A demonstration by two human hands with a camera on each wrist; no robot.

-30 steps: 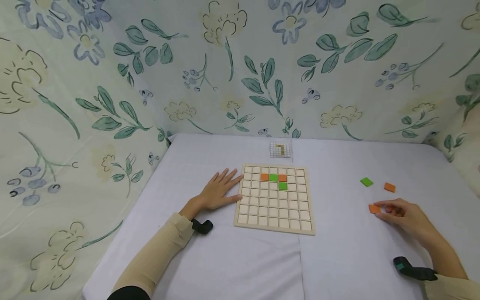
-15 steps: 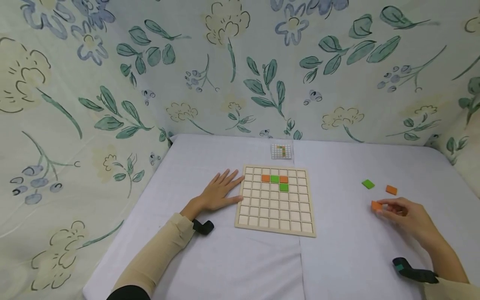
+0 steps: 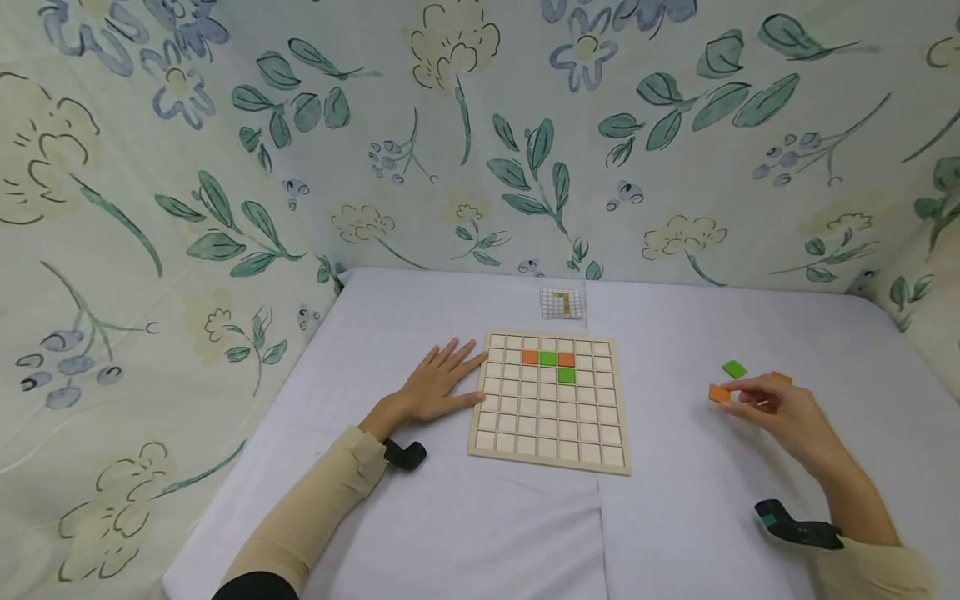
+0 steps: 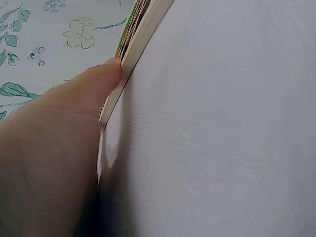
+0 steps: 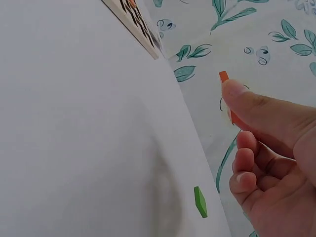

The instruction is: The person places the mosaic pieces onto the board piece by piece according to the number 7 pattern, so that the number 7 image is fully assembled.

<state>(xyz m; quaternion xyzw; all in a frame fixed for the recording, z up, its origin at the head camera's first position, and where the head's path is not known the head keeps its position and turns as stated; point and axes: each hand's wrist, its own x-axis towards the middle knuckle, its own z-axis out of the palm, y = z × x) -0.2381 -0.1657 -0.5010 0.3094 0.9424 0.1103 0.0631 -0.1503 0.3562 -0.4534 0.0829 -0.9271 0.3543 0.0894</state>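
A square wooden grid board [image 3: 549, 467] lies on the white cloth, with two orange and two green tiles set in its upper cells. My left hand [image 3: 431, 390] is spread flat at the board's left side, its thumb and fingertips touching the edge; the left wrist view shows the thumb [image 4: 98, 81] against the wooden rim. To the right of the board, my right hand [image 3: 783, 417] pinches an orange tile [image 3: 719, 393] between thumb and fingers. In the right wrist view that tile [image 5: 223, 76] is held above the cloth, the other fingers curled.
Behind the right hand lie a green tile [image 3: 734, 368] and another orange tile [image 3: 782, 377], partly covered by the hand. A small card with a coloured grid pattern [image 3: 562, 303] sits beyond the board. Floral cloth [image 3: 450, 167] hangs at the back and left.
My right hand has lifted the orange tile and moved it left and slightly farther back, now partly covering the other orange tile. My left hand stays at the board.
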